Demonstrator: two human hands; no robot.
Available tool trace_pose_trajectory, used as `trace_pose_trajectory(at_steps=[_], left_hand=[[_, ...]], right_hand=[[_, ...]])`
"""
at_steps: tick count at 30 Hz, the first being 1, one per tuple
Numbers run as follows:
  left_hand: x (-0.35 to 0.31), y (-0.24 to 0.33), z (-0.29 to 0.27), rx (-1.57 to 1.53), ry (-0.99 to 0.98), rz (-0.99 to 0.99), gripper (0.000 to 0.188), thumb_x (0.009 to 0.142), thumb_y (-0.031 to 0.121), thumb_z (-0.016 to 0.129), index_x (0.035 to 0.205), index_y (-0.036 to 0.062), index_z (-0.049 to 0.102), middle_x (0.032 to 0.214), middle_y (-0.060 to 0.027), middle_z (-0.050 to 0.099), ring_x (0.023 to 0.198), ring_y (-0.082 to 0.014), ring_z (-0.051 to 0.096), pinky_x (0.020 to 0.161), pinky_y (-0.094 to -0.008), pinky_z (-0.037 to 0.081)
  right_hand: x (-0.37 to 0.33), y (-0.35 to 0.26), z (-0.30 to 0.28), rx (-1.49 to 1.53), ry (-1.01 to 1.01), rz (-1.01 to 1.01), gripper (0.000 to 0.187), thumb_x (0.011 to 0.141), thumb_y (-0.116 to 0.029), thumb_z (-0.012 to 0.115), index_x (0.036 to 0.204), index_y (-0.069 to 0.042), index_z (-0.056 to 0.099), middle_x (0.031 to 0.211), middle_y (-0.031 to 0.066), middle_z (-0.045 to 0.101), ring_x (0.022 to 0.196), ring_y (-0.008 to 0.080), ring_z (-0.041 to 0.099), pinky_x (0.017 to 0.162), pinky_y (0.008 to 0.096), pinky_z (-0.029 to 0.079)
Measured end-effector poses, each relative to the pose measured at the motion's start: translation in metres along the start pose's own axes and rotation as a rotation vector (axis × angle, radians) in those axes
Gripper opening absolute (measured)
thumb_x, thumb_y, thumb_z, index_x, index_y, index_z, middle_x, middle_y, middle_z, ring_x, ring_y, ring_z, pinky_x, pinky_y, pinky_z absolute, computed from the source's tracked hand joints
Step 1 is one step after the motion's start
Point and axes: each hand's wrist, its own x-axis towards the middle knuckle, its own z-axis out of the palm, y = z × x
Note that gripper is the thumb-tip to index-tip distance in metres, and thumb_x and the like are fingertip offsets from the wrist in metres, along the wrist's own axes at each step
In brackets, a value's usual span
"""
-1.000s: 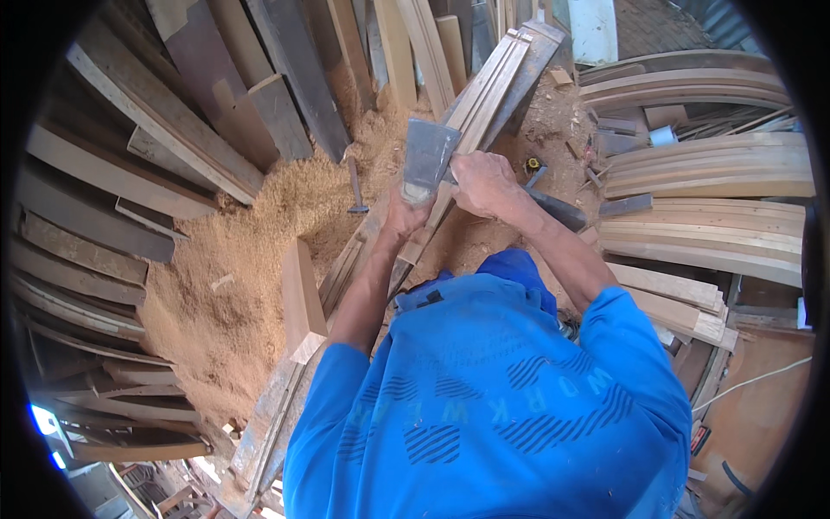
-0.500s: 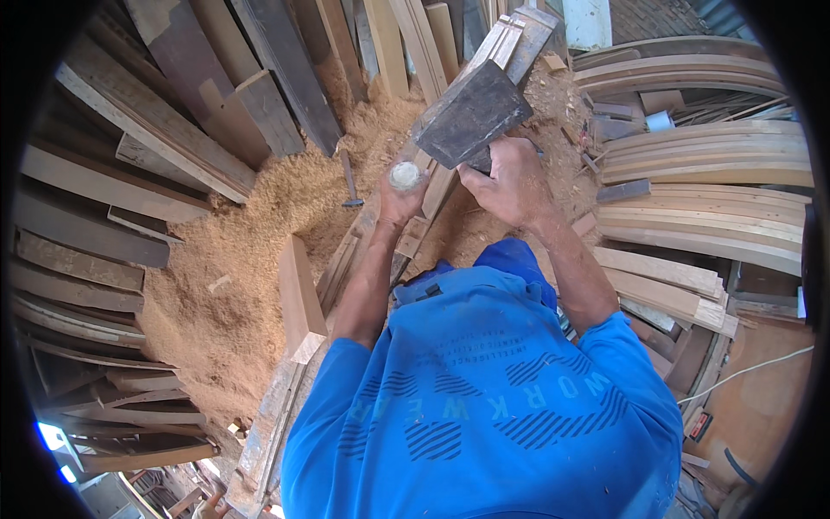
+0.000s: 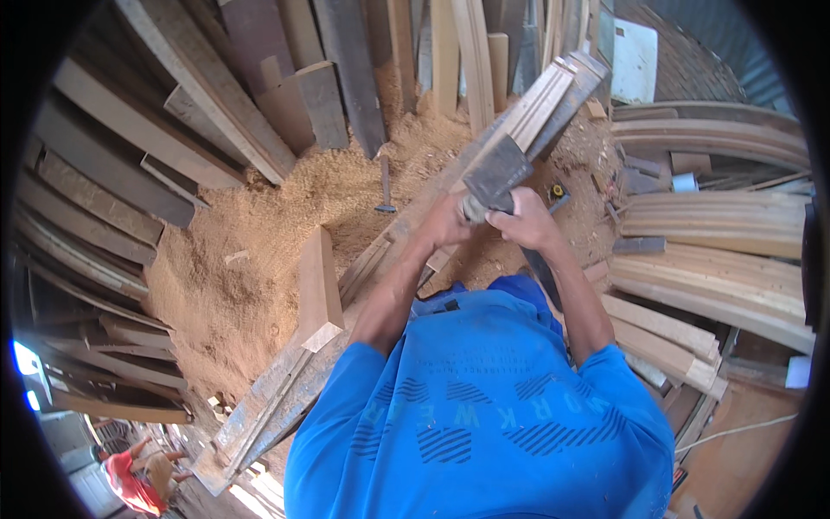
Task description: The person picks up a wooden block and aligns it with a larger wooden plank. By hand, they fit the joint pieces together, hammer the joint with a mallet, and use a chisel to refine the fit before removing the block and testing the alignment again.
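Note:
My left hand [image 3: 445, 222] is closed round a chisel [image 3: 472, 209], of which only the round, pale handle end shows; its blade is hidden. Closed on a mallet with a dark, blocky head [image 3: 500, 171], my right hand [image 3: 527, 221] is just to the right of the left. The mallet head overlaps the chisel's handle end in this view, and I cannot tell whether they touch. Both hands are over a long wooden beam [image 3: 532, 102] that runs diagonally from far right to near left. Most of the mallet's handle is hidden by my fingers.
A squared timber block [image 3: 319, 294] stands against the beam's left side. Sawdust [image 3: 233, 285] covers the ground, with a small hammer [image 3: 386, 186] on it. Curved boards [image 3: 709, 216] are stacked at right; planks [image 3: 346, 69] lean at back left. A person in red [image 3: 130, 484] is at lower left.
The mallet has come down from its raised position to the chisel's handle end. My view has shifted, and the person in red now shows more fully at lower left.

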Motion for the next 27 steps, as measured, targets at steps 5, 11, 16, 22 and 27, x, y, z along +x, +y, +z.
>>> trace_pose_trajectory(at_steps=[5, 11, 16, 22, 27], left_hand=[[-0.048, 0.023, -0.005, 0.179, 0.497, 0.301, 0.057, 0.059, 0.009, 0.083, 0.113, 0.0208, 0.068, 0.109, -0.0115, 0.065, 0.105, -0.0342, 0.060, 0.095, -0.0473, 0.043], [-0.076, 0.060, 0.014, 0.333, 0.480, 0.538, 0.064, 0.055, 0.009, 0.085, 0.114, 0.0257, 0.068, 0.145, -0.0186, 0.045, 0.133, -0.0408, 0.040, 0.105, -0.0548, 0.031], [-0.111, 0.045, 0.002, 0.419, 0.328, 0.399, 0.065, 0.067, 0.012, 0.080, 0.128, 0.0268, 0.060, 0.154, -0.0255, 0.032, 0.138, -0.0461, 0.034, 0.107, -0.0580, 0.029], [-0.190, -0.006, -0.089, 0.607, 0.320, -0.730, 0.095, 0.078, 0.054, 0.073, 0.157, 0.0240, 0.030, 0.162, -0.0282, 0.017, 0.146, -0.0490, 0.025, 0.118, -0.0594, 0.021], [-0.271, -0.076, -0.091, 0.359, 0.244, -1.292, 0.113, 0.077, 0.074, 0.062, 0.163, 0.0237, 0.008, 0.166, -0.0256, 0.010, 0.151, -0.0456, 0.018, 0.122, -0.0571, 0.018]], right_hand=[[-0.003, 0.005, 0.024, 0.614, -0.151, 0.232, 0.023, 0.089, -0.024, 0.070, 0.087, -0.002, 0.068, 0.074, 0.0002, 0.063, 0.057, 0.0064, 0.056, 0.050, 0.0252, 0.045], [0.020, 0.027, 0.079, 0.960, -0.368, 0.194, 0.024, 0.088, -0.020, 0.072, 0.102, -0.001, 0.069, 0.089, 0.0026, 0.067, 0.079, 0.0105, 0.062, 0.071, 0.0263, 0.050], [0.039, 0.010, 0.111, 0.911, -0.474, 0.176, 0.032, 0.086, -0.022, 0.073, 0.110, -0.001, 0.069, 0.098, 0.0036, 0.068, 0.091, 0.0119, 0.063, 0.081, 0.0284, 0.051], [0.108, -0.027, 0.150, 0.247, -0.509, 0.224, 0.052, 0.084, -0.022, 0.077, 0.127, 0.002, 0.060, 0.108, 0.0098, 0.068, 0.098, 0.0204, 0.065, 0.083, 0.0313, 0.052], [0.157, -0.071, 0.187, 0.217, -0.451, 0.264, 0.039, 0.082, -0.022, 0.079, 0.109, 0.002, 0.065, 0.092, 0.0102, 0.069, 0.070, 0.0173, 0.065, 0.063, 0.0334, 0.052]])
